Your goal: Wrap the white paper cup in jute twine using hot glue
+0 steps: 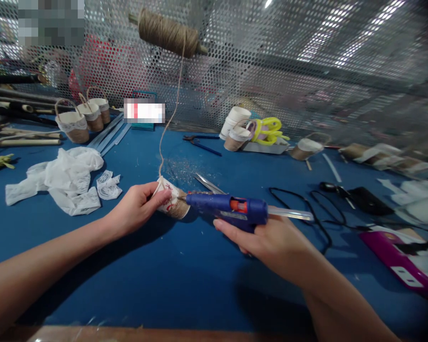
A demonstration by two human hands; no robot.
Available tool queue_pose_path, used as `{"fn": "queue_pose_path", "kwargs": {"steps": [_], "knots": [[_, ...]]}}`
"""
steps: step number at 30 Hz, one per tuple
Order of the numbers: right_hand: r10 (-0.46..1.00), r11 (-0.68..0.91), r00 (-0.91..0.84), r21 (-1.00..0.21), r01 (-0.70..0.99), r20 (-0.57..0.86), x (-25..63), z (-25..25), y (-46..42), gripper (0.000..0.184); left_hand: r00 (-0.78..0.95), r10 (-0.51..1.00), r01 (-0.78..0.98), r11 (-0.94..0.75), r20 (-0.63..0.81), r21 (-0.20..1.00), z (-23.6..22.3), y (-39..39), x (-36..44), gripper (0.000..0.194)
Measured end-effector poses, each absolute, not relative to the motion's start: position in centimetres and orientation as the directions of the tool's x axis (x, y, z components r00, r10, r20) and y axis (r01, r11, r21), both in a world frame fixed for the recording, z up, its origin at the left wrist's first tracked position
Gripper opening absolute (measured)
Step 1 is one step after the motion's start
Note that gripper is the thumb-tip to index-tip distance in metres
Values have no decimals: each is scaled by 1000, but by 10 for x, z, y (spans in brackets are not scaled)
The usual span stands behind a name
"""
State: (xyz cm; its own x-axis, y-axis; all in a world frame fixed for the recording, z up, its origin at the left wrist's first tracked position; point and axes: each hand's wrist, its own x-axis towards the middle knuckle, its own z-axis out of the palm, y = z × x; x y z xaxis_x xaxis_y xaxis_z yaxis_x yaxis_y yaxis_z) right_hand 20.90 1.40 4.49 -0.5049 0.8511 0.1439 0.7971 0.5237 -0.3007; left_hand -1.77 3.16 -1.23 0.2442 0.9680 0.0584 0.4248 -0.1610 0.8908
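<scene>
While the left hand point(140, 202) pinches the tilted cup point(174, 204) near its rim, over the tabletop point(135, 289), the right hand point(267, 240) grips the glue gun point(217, 207), long axis pointing left, nozzle just at the cup's twine-wrapped end!

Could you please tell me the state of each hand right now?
Left hand: closed, holding a small cup.
Right hand: closed, holding a glue gun.
</scene>
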Motion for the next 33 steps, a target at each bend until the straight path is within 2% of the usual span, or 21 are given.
{"fn": "queue_pose_path", "kwargs": {"steps": [4,7,13,19,21,23,25,27,30,33], "knots": [[941,268,-336,-534,802,-34,204,49,16,26,251,965,417,-179,76,891,-13,31,-19,35],[949,175,-298,-613,770,-104,204,48,17,26,264,961,417,-191,83,888,-13,30,-20,34],[950,135,-277,-612,779,-144,204,49,21,30,283,956,421,-193,74,886,-14,31,-20,36],[936,130,-328,-742,658,-127,211,41,31,33,270,960,416,-189,78,890,-14,31,-20,36],[957,85,-277,-825,559,-90,216,36,41,28,266,959,393,-199,96,898,-13,31,-20,35],[990,20,-131,-868,496,-52,223,32,55,24,261,957,352,-217,127,910,-12,30,-19,34],[997,-48,71,-825,563,-10,231,27,71,26,253,956,322,-228,148,919,-11,30,-19,31],[987,-101,160,-773,626,1,239,20,88,30,246,958,314,-223,148,923,-12,29,-18,30],[977,-177,208,-694,698,-40,249,9,107,38,244,960,331,-218,140,918,-11,27,-16,31],[981,-186,183,-625,758,-70,252,4,117,29,246,959,345,-224,142,912,-9,25,-14,32]]}}
